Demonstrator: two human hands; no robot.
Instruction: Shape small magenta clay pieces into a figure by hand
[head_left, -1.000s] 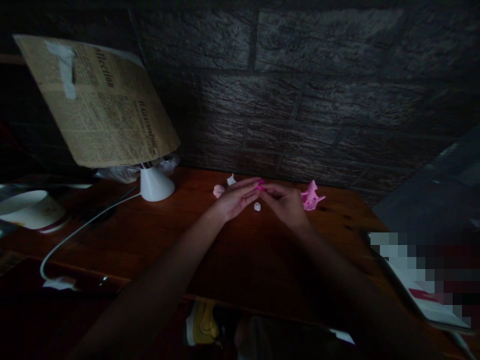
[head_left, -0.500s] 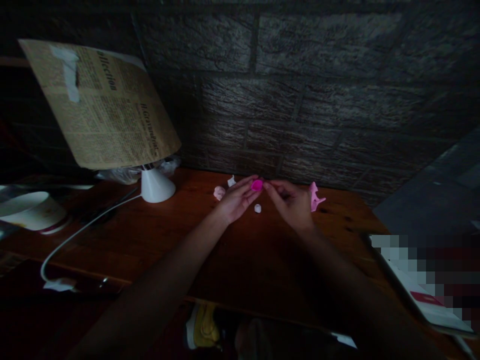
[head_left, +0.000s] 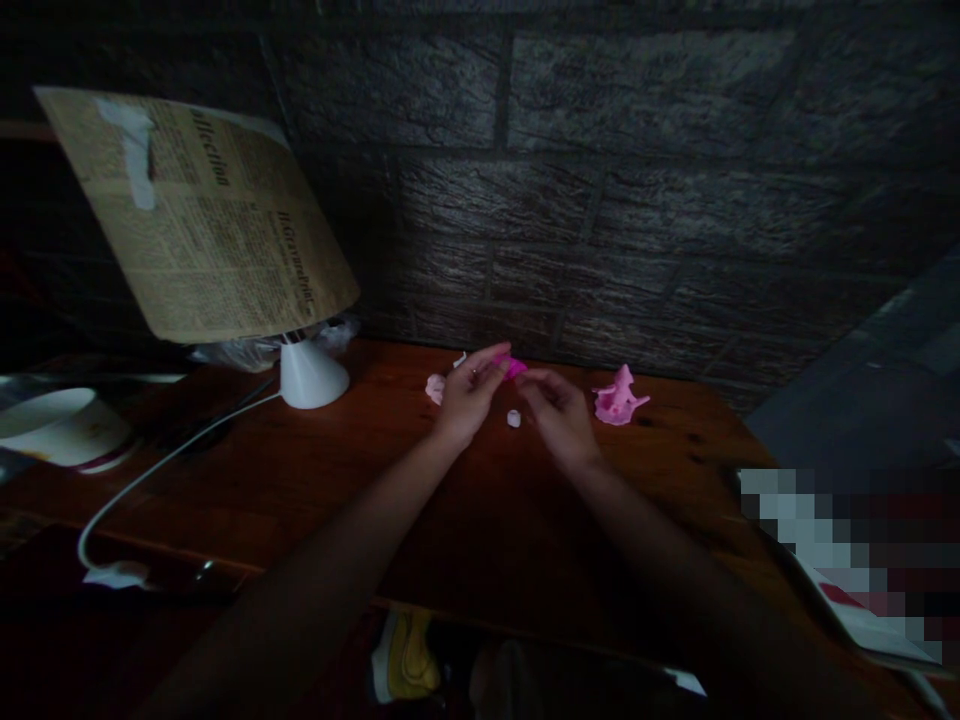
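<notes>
A small bright magenta piece, soft and clay-like [head_left: 513, 368], is pinched between my two hands above the far part of the wooden table. My left hand [head_left: 470, 398] has its thumb and fingers closed on the piece's left side. From the right, the fingertips of my right hand [head_left: 556, 408] press at its edge. Below and between the hands lies a small whitish lump [head_left: 514, 419]. A pale pink lump [head_left: 435, 388] sits just left of my left hand, with a white scrap partly hidden behind that hand. To the right stands a pink, pointed, figure-like shape [head_left: 619, 398].
A lamp with a newsprint shade [head_left: 217, 220] and white base [head_left: 311, 375] stands on the left, its white cord [head_left: 165, 462] running over the table's front edge. A paper cup [head_left: 64, 430] is farther left. The brick wall [head_left: 547, 200] rises behind the table [head_left: 480, 510].
My right hand has moved left, uncovering more of the pink pointed shape. My left hand's fingers have closed further over the magenta piece, which now looks folded and less flat.
</notes>
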